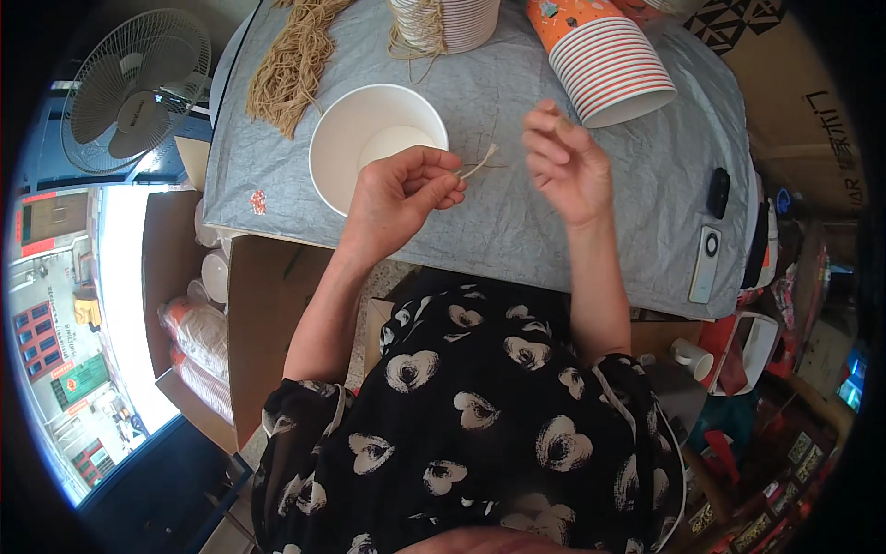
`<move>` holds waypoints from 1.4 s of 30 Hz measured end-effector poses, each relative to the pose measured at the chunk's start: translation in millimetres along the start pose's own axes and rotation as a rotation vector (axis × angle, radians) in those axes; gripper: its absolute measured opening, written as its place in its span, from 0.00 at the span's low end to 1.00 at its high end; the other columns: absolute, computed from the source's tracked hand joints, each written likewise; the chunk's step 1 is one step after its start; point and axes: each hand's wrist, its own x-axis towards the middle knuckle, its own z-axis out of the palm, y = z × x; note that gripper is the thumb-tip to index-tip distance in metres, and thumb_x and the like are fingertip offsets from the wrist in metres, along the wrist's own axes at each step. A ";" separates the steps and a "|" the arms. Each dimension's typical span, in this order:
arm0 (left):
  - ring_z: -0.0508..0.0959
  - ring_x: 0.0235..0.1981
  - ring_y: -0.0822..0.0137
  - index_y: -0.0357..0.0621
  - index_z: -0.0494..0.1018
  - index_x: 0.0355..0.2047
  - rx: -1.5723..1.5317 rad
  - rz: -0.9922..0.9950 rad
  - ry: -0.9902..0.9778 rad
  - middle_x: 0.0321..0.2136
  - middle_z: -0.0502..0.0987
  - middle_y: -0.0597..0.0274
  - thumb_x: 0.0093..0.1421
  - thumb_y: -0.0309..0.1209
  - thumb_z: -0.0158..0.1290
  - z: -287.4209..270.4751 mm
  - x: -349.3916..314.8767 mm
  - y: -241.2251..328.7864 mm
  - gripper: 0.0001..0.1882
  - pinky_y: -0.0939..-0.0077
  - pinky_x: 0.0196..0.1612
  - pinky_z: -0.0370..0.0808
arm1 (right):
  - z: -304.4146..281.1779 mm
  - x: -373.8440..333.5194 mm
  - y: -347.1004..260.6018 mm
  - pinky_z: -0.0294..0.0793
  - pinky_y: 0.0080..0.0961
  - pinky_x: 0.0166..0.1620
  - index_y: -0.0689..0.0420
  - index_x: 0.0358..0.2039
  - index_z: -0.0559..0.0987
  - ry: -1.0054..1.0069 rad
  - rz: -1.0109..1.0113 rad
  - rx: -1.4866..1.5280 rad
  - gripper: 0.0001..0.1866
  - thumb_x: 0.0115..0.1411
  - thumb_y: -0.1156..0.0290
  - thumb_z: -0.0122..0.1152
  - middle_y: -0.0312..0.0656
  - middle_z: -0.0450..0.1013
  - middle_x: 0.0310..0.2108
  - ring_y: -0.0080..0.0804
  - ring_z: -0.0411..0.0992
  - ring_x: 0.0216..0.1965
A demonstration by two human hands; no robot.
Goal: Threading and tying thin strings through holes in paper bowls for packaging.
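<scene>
A short piece of beige twine (480, 164) is pinched between the thumb and fingers of my left hand (406, 194), its frayed end sticking out to the right. Behind that hand, a white paper tub (334, 152) lies on the grey-covered table with its mouth toward me; the hand overlaps its lower right rim. My right hand (570, 166) is raised off to the right, fingers loosely bent and apart, with nothing visible in them. Just beyond it lies a stack of orange patterned paper tubs (614, 74).
A bundle of loose twine (293, 69) hangs over the table's far left, beside a stack of white tubs (466, 23) draped with strands. A white device (706, 266) and a black object (718, 192) lie at right. An open carton (268, 323) stands lower left, near a fan (138, 111).
</scene>
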 end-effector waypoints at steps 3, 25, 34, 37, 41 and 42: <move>0.83 0.37 0.71 0.32 0.75 0.47 -0.015 0.006 -0.025 0.35 0.82 0.58 0.66 0.23 0.56 -3.3 3.5 0.4 0.11 0.79 0.42 0.81 | -11.3 -11.7 -9.7 0.65 0.13 0.30 0.60 0.43 0.79 0.374 -0.250 -0.827 0.10 0.61 0.77 0.61 0.34 0.71 0.37 0.15 0.65 0.29; 0.84 0.36 0.70 0.33 0.69 0.50 0.005 0.008 -0.137 0.35 0.82 0.56 0.67 0.23 0.54 3.5 -2.8 7.9 0.14 0.81 0.38 0.81 | 13.8 -28.4 37.0 0.71 0.19 0.36 0.63 0.36 0.82 0.068 -0.395 -1.564 0.06 0.64 0.73 0.62 0.34 0.76 0.30 0.18 0.71 0.33; 0.83 0.34 0.71 0.35 0.68 0.53 -0.077 0.059 -0.144 0.38 0.81 0.58 0.70 0.29 0.50 6.9 -2.2 9.0 0.15 0.81 0.37 0.80 | 5.1 -15.2 41.1 0.72 0.21 0.39 0.62 0.39 0.78 0.028 -0.147 -1.305 0.10 0.70 0.68 0.55 0.33 0.76 0.33 0.17 0.71 0.35; 0.83 0.34 0.70 0.35 0.67 0.54 -0.084 0.060 -0.129 0.38 0.81 0.57 0.71 0.29 0.49 5.9 -2.2 6.6 0.15 0.80 0.37 0.80 | 16.3 -16.9 35.6 0.70 0.16 0.36 0.62 0.36 0.77 0.064 -0.052 -1.253 0.08 0.69 0.70 0.56 0.32 0.75 0.32 0.14 0.70 0.33; 0.83 0.35 0.70 0.34 0.69 0.54 -0.133 0.083 -0.141 0.37 0.81 0.57 0.72 0.31 0.48 10.5 -1.4 2.0 0.15 0.80 0.38 0.81 | 35.2 -19.3 26.9 0.68 0.12 0.33 0.62 0.37 0.78 0.101 -0.076 -1.376 0.05 0.66 0.73 0.59 0.31 0.74 0.31 0.12 0.68 0.30; 0.83 0.33 0.71 0.33 0.70 0.51 -0.135 0.083 -0.155 0.35 0.81 0.58 0.72 0.31 0.47 11.7 -0.8 2.2 0.14 0.80 0.36 0.81 | 39.8 -19.5 25.6 0.67 0.12 0.32 0.62 0.37 0.79 0.097 -0.088 -1.437 0.04 0.65 0.75 0.61 0.31 0.74 0.30 0.12 0.67 0.29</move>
